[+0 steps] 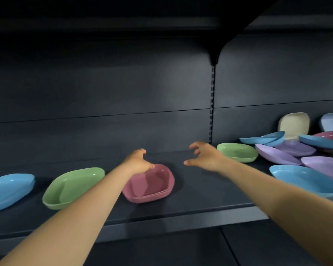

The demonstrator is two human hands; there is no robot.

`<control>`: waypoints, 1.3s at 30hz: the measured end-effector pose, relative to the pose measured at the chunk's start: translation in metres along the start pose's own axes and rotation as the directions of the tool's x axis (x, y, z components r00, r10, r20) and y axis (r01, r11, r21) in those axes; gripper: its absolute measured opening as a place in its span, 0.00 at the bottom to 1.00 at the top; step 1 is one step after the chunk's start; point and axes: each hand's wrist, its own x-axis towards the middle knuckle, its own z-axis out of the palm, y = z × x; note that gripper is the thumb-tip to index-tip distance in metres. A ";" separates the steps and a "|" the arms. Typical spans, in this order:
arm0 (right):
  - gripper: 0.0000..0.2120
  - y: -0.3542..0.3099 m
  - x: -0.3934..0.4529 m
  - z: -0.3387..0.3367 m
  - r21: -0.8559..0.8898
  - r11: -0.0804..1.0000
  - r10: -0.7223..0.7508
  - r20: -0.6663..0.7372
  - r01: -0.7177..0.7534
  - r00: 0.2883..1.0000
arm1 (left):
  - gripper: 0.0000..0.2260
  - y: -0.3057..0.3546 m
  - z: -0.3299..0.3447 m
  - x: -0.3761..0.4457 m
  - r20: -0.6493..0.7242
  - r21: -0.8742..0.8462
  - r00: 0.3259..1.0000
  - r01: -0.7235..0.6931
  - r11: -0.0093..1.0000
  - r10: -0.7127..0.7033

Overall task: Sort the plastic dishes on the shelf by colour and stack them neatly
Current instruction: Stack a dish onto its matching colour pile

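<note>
A pink dish stack (152, 186) sits mid-shelf, with a green dish (71, 187) and a blue dish (8, 191) to its left. My left hand (137, 160) hovers at the pink stack's far left rim, fingers loosely curled, holding nothing. My right hand (204, 155) hangs above the bare shelf to the right of it, fingers spread and bent, empty. Further right lies a green dish (237, 152), then a jumbled pile of purple dishes (277, 156), blue dishes (304, 178), a pink dish (330, 135) and a cream dish (294, 124) leaning on the back wall.
The dark shelf (190, 200) has a front lip running across below the dishes. A slotted upright (211, 104) divides the back panel. Another shelf overhangs above. Bare shelf lies between the pink stack and the right green dish.
</note>
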 end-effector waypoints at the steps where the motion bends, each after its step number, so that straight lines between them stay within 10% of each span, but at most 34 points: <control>1: 0.30 0.008 -0.002 -0.021 -0.080 0.996 -0.041 -0.019 0.040 0.999 | 0.32 0.015 0.002 0.002 -0.011 0.029 1.000 -0.020 0.999 0.020; 10: 0.28 0.129 0.011 -0.193 -0.553 0.823 -0.178 -0.031 0.131 0.984 | 0.29 0.146 0.078 0.039 0.062 -0.002 0.993 -0.102 0.995 0.102; 18: 0.22 0.260 0.061 -0.265 -0.428 0.900 0.135 0.089 -0.085 0.987 | 0.36 0.197 0.174 0.086 0.086 -0.179 0.991 0.120 0.976 -0.106; 39: 0.25 0.324 0.125 -0.210 -0.033 0.997 0.082 0.266 -0.076 0.960 | 0.17 0.209 0.236 0.124 -0.082 -0.294 0.900 0.390 0.873 -0.429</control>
